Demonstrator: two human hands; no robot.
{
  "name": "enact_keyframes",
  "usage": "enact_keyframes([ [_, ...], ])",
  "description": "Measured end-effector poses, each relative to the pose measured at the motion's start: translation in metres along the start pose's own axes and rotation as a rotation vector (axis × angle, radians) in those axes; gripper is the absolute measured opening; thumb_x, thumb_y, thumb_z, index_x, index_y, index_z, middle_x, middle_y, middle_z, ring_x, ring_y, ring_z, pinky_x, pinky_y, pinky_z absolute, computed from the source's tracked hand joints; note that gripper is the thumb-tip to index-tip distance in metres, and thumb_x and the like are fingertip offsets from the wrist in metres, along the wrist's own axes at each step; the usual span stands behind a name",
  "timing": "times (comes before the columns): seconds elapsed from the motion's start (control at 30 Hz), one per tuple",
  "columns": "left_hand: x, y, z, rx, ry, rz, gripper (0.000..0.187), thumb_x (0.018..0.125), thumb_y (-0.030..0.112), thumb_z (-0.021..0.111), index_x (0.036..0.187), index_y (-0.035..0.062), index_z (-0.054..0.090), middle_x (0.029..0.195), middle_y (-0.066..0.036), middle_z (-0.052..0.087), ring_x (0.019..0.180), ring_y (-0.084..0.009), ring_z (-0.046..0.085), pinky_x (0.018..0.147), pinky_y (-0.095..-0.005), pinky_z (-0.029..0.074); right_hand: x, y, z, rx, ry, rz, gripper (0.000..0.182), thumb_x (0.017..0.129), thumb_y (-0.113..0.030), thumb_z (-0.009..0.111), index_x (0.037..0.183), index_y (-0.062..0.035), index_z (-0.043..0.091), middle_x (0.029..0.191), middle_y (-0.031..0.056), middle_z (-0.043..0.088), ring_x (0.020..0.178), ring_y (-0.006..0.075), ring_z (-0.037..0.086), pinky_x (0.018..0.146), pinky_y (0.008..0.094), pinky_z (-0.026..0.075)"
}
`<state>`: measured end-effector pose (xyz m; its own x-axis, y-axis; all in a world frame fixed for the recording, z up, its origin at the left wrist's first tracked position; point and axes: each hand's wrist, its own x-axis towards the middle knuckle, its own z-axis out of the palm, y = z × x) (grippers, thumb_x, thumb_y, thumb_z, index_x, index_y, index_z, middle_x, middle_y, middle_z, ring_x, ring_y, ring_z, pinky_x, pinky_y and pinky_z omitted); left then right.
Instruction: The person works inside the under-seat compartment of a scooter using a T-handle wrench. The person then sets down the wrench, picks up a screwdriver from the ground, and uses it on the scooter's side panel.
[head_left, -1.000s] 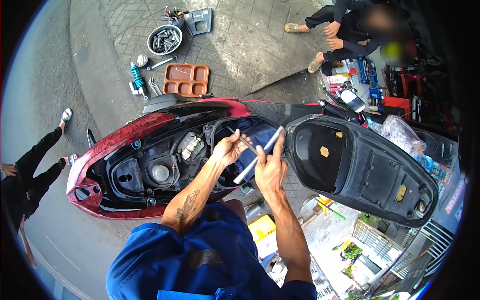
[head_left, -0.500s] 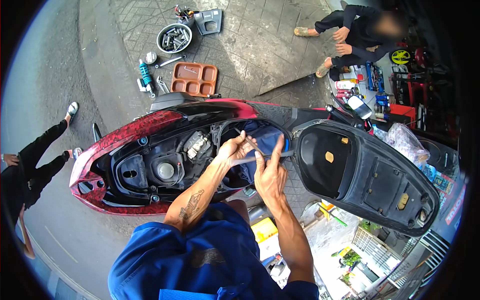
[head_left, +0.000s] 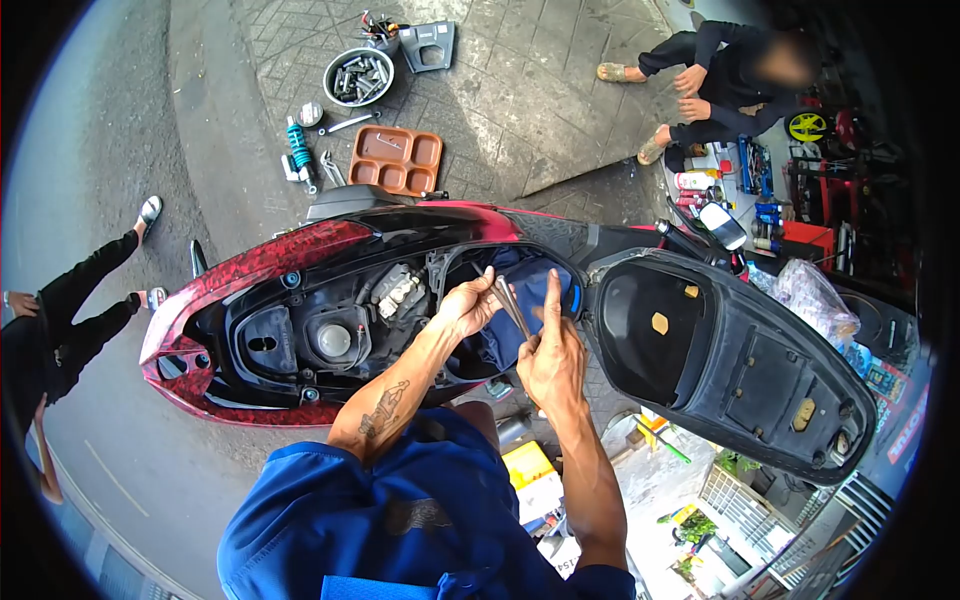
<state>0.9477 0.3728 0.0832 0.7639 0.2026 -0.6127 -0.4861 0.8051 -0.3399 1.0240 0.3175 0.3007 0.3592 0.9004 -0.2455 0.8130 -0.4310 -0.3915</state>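
Observation:
My left hand [head_left: 468, 303] is closed on one end of a slim metal tool [head_left: 512, 308], above the open seat compartment of a red and black scooter [head_left: 330, 235]. The tool's other end is gripped by my right hand [head_left: 552, 360], whose index finger points away from me. Whether the tool is one piece or two, I cannot tell. Beneath both hands, dark blue cloth [head_left: 530, 275] lies in the compartment. The scooter's raised seat [head_left: 760, 370] is to the right, its underside showing.
Beyond the scooter are a brown tray [head_left: 425, 150], a blue shock absorber [head_left: 299, 150] and a bowl of sockets [head_left: 333, 80]. One person [head_left: 735, 75] sits at the upper right; another [head_left: 60, 320] is at the left. Bottles and tools lie near the scooter's front.
The metal tool has turned from lying roughly crosswise to a steeper slant between my hands. My right hand has shifted slightly right and toward me. The view has moved a little.

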Motion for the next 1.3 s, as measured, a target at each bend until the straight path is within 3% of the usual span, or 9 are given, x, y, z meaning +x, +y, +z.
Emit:
enact_keyframes([
  [0.23, 0.008, 0.007, -0.002, -0.06, -0.048, -0.027, 0.022, 0.097, 0.018, 0.052, 0.09, -0.0018, 0.058, 0.088, -0.014, 0.062, 0.087, -0.0303, 0.065, 0.082, -0.0438, 0.059, 0.007, -0.006, 0.018, 0.632, 0.004, 0.639, 0.078, 0.083, 0.001, 0.061, 0.148, -0.002, 0.018, 0.069, 0.0115, 0.066, 0.059, 0.0379, 0.062, 0.061, 0.042, 0.052],
  [0.37, 0.01, 0.013, -0.003, -0.114, -0.09, -0.014, 0.022, 0.098, 0.018, 0.05, 0.091, -0.0021, 0.057, 0.089, -0.015, 0.061, 0.089, -0.0305, 0.064, 0.082, -0.044, 0.059, -0.006, -0.008, 0.023, 0.365, 0.326, 0.284, 0.066, 0.087, -0.006, 0.062, 0.144, -0.0015, 0.028, 0.066, 0.0118, 0.065, 0.056, 0.0282, 0.063, 0.059, 0.0406, 0.051],
  [0.5, 0.01, 0.011, -0.001, -0.099, -0.066, -0.022, 0.022, 0.098, 0.018, 0.049, 0.092, -0.0018, 0.057, 0.089, -0.015, 0.061, 0.089, -0.0312, 0.064, 0.083, -0.0451, 0.059, 0.007, 0.006, 0.019, -0.405, 0.49, -0.419, 0.052, 0.09, -0.011, 0.061, 0.137, -0.0003, 0.041, 0.06, 0.0097, 0.062, 0.048, 0.023, 0.059, 0.055, 0.0386, 0.049],
  [0.63, 0.016, 0.007, -0.003, -0.051, -0.079, -0.054, 0.022, 0.099, 0.017, 0.047, 0.093, -0.0013, 0.057, 0.09, -0.016, 0.062, 0.09, -0.0319, 0.065, 0.082, -0.0457, 0.059, 0.017, 0.02, 0.026, -0.239, -0.222, 0.268, 0.047, 0.087, -0.016, 0.065, 0.129, -0.0011, 0.05, 0.087, 0.0155, 0.067, 0.069, 0.0266, 0.063, 0.067, 0.0398, 0.051],
  [0.77, 0.017, 0.005, -0.003, -0.066, -0.092, -0.03, 0.021, 0.099, 0.017, 0.048, 0.094, -0.0011, 0.057, 0.091, -0.016, 0.062, 0.091, -0.0324, 0.064, 0.082, -0.0458, 0.059, 0.023, 0.037, 0.021, 0.282, -0.393, 0.691, 0.044, 0.082, -0.022, 0.069, 0.119, -0.0015, 0.058, 0.109, 0.0188, 0.063, 0.093, 0.0348, 0.06, 0.083, 0.045, 0.047],
  [0.87, 0.018, 0.011, -0.001, -0.051, -0.096, -0.048, 0.021, 0.099, 0.018, 0.048, 0.094, -0.0008, 0.057, 0.091, -0.016, 0.062, 0.09, -0.0326, 0.065, 0.081, -0.045, 0.059, 0.004, 0.004, 0.009, -0.23, 0.357, -0.129, 0.037, 0.079, -0.025, 0.07, 0.107, -0.0016, 0.065, 0.11, 0.0211, 0.062, 0.099, 0.0337, 0.059, 0.093, 0.0492, 0.041],
  [1.03, 0.013, 0.01, 0.001, -0.047, -0.097, -0.042, 0.021, 0.098, 0.018, 0.049, 0.094, -0.0004, 0.057, 0.09, -0.016, 0.062, 0.088, -0.0327, 0.066, 0.079, -0.0426, 0.06, 0.033, 0.006, -0.016, -0.551, 0.165, -0.595, 0.033, 0.079, -0.024, 0.07, 0.101, -0.0004, 0.065, 0.093, 0.0193, 0.066, 0.09, 0.0309, 0.062, 0.096, 0.0499, 0.04],
  [1.17, 0.012, 0.011, 0.008, -0.024, 0.045, 0.011, 0.021, 0.098, 0.019, 0.05, 0.093, -0.0007, 0.057, 0.09, -0.017, 0.062, 0.087, -0.032, 0.067, 0.076, -0.0403, 0.061, 0.037, 0.013, -0.008, -0.472, -0.044, -0.44, 0.03, 0.084, -0.026, 0.067, 0.094, 0.0021, 0.066, 0.083, 0.018, 0.067, 0.078, 0.0314, 0.064, 0.085, 0.0475, 0.048],
  [1.3, 0.012, 0.011, 0.0, -0.053, -0.061, -0.026, 0.023, 0.098, 0.019, 0.051, 0.093, -0.0027, 0.057, 0.092, -0.018, 0.062, 0.087, -0.0304, 0.067, 0.077, -0.04, 0.06, 0.03, 0.002, 0.012, -0.219, -0.23, 0.171, 0.039, 0.092, -0.033, 0.058, 0.083, 0.0047, 0.065, 0.065, 0.0158, 0.064, 0.059, 0.0326, 0.063, 0.065, 0.0447, 0.053],
])
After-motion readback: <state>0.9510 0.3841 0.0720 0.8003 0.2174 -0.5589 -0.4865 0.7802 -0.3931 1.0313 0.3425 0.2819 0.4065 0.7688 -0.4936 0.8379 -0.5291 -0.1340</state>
